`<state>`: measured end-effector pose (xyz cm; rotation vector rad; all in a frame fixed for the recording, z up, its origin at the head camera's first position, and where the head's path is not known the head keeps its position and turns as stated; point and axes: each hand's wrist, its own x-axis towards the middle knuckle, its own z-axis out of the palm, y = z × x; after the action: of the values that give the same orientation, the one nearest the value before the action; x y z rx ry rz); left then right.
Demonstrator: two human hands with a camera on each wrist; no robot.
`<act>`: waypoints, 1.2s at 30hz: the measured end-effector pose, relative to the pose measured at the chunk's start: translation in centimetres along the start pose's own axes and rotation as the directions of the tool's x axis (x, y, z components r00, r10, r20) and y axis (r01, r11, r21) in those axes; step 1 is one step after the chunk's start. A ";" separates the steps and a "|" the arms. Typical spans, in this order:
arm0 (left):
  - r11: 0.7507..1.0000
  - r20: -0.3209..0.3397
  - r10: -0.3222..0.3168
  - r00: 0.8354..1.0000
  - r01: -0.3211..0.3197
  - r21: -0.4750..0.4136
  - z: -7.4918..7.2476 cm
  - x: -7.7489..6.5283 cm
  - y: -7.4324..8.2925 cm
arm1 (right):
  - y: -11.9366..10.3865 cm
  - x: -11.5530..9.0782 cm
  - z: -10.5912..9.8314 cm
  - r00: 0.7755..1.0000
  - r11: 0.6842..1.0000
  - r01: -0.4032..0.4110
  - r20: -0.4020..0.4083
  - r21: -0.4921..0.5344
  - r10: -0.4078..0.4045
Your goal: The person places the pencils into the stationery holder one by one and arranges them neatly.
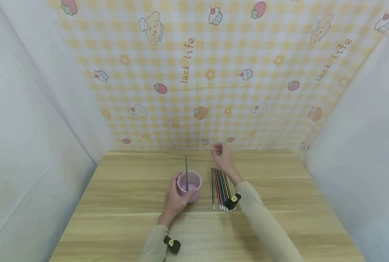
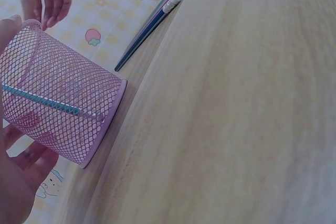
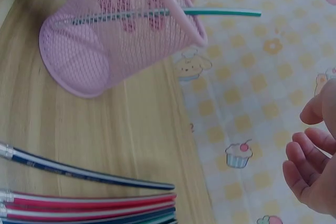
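Note:
My left hand (image 1: 176, 198) grips a pink mesh pen cup (image 1: 194, 196) round its side, fingers behind it and thumb at the front. One green pencil (image 3: 226, 11) stands in the cup, leaning on the rim, its upper end sticking out. To the right of the cup lies a row of several pencils (image 1: 218, 187) in dark blue, red, green and black, eraser ends toward me. My right hand (image 1: 223, 156) hovers beyond the far ends of these pencils with loosely bent fingers and nothing in them. In the right wrist view its fingertips (image 3: 296, 182) are apart from everything.
The wooden table (image 1: 122, 196) carries the cup and pencils. A yellow checked cloth (image 1: 210, 94) with cartoon prints hangs behind its far edge. White sheets (image 1: 27, 145) close off both sides. Each sleeve has a black band (image 1: 173, 244) at the wrist.

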<state>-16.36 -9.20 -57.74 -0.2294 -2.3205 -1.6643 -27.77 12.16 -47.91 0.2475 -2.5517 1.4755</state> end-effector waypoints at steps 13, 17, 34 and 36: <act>1.000 -0.008 -0.005 1.000 0.005 -0.002 0.0 0.1 -0.1 | 3.3 -0.5 -1.6 0.993 0.994 -0.112 -0.025 -0.003 0.112; 1.000 -0.007 -0.014 1.000 0.014 -0.005 -0.1 0.1 -0.1 | 4.0 -0.9 -2.0 0.993 0.992 -0.121 -0.008 -0.020 0.121; 1.000 -0.004 -0.013 1.000 0.013 0.001 0.1 0.1 -0.2 | 7.0 -2.7 -2.1 0.989 0.987 -0.141 0.021 -0.073 0.143; 1.000 -0.005 -0.012 1.000 0.012 0.003 0.1 0.0 -0.2 | 7.4 -2.9 -2.1 0.984 0.982 -0.172 0.033 -0.078 0.175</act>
<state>-16.47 -9.12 -57.94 -0.2108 -2.3258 -1.6650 -26.51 17.75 -53.79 0.0443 -2.7151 1.4407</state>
